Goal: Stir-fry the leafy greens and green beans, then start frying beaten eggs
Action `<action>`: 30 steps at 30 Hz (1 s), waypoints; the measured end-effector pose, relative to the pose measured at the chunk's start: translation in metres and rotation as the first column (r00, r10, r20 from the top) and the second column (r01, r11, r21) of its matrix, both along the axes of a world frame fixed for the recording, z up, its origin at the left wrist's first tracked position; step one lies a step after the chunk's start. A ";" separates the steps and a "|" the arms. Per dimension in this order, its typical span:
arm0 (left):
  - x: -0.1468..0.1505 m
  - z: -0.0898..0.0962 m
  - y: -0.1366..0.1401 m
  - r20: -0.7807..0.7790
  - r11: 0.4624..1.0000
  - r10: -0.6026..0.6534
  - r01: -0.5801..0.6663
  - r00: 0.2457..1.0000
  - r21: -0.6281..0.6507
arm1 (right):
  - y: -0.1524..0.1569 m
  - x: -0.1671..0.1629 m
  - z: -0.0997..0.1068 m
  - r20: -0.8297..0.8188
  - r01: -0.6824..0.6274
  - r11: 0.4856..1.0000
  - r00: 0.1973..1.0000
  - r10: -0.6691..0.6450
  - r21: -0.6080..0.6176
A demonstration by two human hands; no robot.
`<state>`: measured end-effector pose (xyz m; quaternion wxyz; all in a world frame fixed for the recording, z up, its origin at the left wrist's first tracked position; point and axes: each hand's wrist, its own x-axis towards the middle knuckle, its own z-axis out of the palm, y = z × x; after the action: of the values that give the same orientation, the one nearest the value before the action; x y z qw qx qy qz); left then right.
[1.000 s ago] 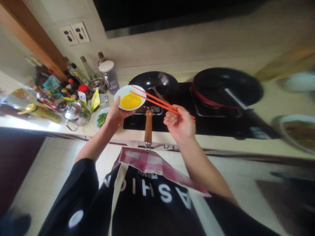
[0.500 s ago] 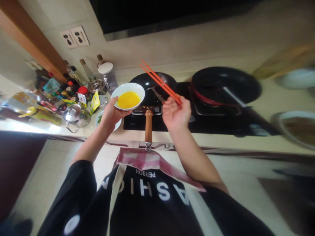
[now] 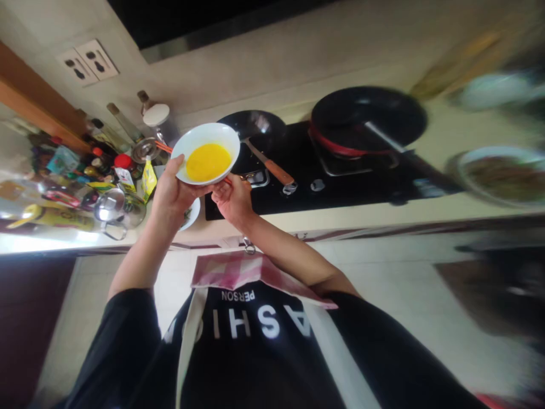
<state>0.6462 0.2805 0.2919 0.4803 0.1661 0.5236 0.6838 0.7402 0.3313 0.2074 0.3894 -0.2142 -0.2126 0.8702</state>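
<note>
A white bowl [image 3: 233, 139] of yellow beaten egg [image 3: 208, 162] is held up in front of the stove. My left hand [image 3: 170, 187] grips its left side, thumb on the rim and fingers underneath. My right hand [image 3: 233, 199] is closed beneath the bowl's lower right edge. Orange chopsticks [image 3: 163, 147] pass under the bowl from this hand, their far ends showing on its left; their middle is hidden. Behind the bowl a small black frying pan [image 3: 272, 125] is partly covered. A turner with a wooden handle [image 3: 279, 172] rests in it.
A large black and red wok [image 3: 370, 113] with a turner [image 3: 385, 136] sits on the right burner. Bottles, a red-lidded jar [image 3: 123, 162] and a metal pot [image 3: 111, 207] crowd the left counter. A bowl of food [image 3: 506, 176] stands at right; a range hood [image 3: 191, 23] hangs above.
My right hand has moved left and down with the chopsticks, from beside the bowl to under it. The bowl tilts more toward the camera. The whole view has shifted and turned slightly.
</note>
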 end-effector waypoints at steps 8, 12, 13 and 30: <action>-0.008 0.003 -0.006 -0.006 1.000 0.027 -0.027 1.000 0.006 | -0.005 0.009 0.002 0.042 -0.263 0.965 0.964 0.264 -0.025; -0.014 0.007 -0.014 0.003 0.999 0.031 -0.031 1.000 0.006 | -0.004 0.071 -0.020 0.528 -0.364 0.886 0.832 0.171 0.288; -0.016 0.007 -0.016 0.010 0.999 0.043 -0.043 0.999 -0.001 | -0.005 0.088 -0.027 0.622 -0.267 0.882 0.782 -0.037 0.387; -0.036 -0.030 -0.027 0.178 0.971 0.239 -0.231 0.955 -0.065 | -0.018 0.095 -0.075 0.537 -0.231 0.970 0.809 0.237 -0.080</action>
<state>0.6106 0.2532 0.2623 0.4453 0.0281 0.5076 0.7371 0.8355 0.3136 0.1319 0.2020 -0.4260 -0.3341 0.8161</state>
